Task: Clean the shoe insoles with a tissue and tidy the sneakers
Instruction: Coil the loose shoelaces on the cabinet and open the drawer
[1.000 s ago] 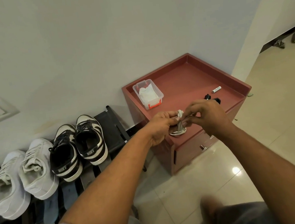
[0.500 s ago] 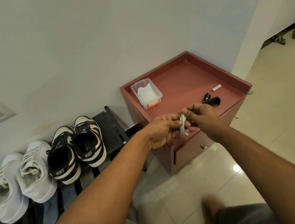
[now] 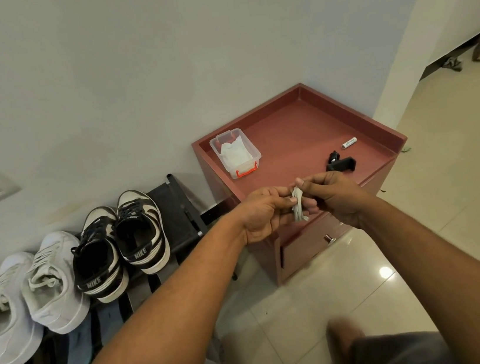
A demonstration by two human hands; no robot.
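Tissue (image 3: 299,208) sits higher than a second ago and tighter: the loose hanging loop is gone, now a narrow upright wad. Left hand (image 3: 263,212) and right hand (image 3: 331,196) both pinch it with curled fingers, one each side, in the air over the front edge of the red surface (image 3: 302,133). Probably being folded into a firm pad for wiping. Plastic box (image 3: 235,153) of spare tissues stays within reach, back-left. Black-and-white sneakers (image 3: 118,245) and white sneakers (image 3: 27,298) are lined up on the shoe rack (image 3: 174,209). Blue insoles (image 3: 81,346) seem to lie on the tier below, not yet wiped.
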